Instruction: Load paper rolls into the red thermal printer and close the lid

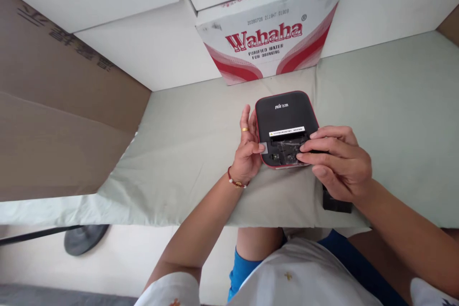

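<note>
A black, rounded-square device [287,117] with a red rim and white lettering lies on the green cloth. Its near end has an open recess with a dark, shiny, scuffed-looking piece [288,149] in it. My left hand [249,150] holds the device by its left side, the thumb on a small grey tab [264,147] at the edge. Over the right near corner, my right hand [339,160] has its fingers bent together, tips touching the shiny piece and the recess. Whether they pinch anything is hidden. Partly under this hand lies a flat black piece [336,202].
The green cloth [201,153] covers the tabletop, its front edge near my lap. A white and red water carton [272,38] stands behind the device, with white boxes [136,48] around it. At left is a large brown cardboard box [64,105]. A round black base [86,239] is on the floor.
</note>
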Tool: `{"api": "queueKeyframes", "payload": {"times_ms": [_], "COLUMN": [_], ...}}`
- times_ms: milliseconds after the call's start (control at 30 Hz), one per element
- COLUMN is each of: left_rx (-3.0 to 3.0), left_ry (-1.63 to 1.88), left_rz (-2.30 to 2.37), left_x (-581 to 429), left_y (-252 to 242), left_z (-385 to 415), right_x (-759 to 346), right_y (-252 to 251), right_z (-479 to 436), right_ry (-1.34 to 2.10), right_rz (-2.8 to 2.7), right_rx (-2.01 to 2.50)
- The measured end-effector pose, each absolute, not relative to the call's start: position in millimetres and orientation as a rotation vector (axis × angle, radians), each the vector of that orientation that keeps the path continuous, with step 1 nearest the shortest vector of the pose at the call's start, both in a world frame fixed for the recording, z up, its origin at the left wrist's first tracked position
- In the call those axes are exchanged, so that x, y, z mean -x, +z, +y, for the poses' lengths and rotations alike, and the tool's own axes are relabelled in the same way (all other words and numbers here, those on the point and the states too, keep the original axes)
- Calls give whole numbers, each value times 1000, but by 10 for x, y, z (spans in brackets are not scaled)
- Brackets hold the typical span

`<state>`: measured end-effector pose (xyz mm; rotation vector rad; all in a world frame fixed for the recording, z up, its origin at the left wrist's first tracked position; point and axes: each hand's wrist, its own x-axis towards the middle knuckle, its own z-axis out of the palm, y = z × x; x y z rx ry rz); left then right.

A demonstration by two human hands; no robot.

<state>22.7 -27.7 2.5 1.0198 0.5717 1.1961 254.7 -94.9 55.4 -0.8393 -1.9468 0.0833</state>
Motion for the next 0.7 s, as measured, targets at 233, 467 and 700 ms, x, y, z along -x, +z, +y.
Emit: {"api": "queueKeyframes", "payload": {"times_ms": [233, 467, 700], "left_rx": [-950, -1112, -1147], "left_ry": [1178, 1221, 1243], "left_rz": [557, 559, 601], "left_x": [-249, -231, -237], "left_y": [-5, -160, -189], "left_z": [-271, -215, -204], "right_x": [-2548, -2522, -2366], "right_y": [524, 1061, 996], "right_z": [-928, -710, 99], "right_ry": [23, 388, 141], "right_rz": [-1961, -2090, -2475], "right_rx": [785, 1137, 1540]}}
